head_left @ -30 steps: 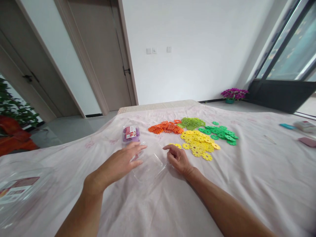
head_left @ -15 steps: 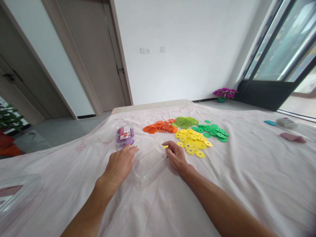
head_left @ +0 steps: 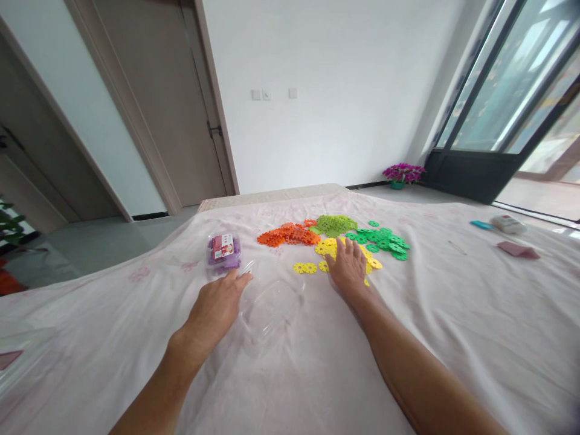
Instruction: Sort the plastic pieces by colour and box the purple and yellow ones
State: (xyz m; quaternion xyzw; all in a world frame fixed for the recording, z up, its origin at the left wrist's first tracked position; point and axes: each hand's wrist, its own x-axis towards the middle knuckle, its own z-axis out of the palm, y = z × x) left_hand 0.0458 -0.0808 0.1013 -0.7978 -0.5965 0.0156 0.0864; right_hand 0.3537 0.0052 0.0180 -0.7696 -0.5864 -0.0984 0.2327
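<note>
My left hand [head_left: 220, 305] has its fingers closed on the left rim of a clear plastic container [head_left: 272, 311], which sits open on the sheet. Fingers spread, my right hand [head_left: 348, 266] lies over the pile of yellow snowflake discs [head_left: 324, 246] and hides part of it. A few yellow discs [head_left: 304, 268] lie apart to the left of the pile. Beyond are orange discs [head_left: 290, 234], lime-green discs [head_left: 335, 225] and darker green discs [head_left: 385, 239]. A lidded clear box with purple pieces [head_left: 224, 251] stands just past my left hand.
Another clear plastic item [head_left: 27, 350] is cut off at the left edge. On the right lie a blue object [head_left: 481, 225], a white package [head_left: 508, 224] and a folded pink cloth [head_left: 519, 249]. A pale, wrinkled sheet [head_left: 290, 386] covers the surface.
My right hand has left the container's right side and moved right onto the yellow pile, its fingers now spread. My left hand stays at the container's rim. The view has turned slightly right.
</note>
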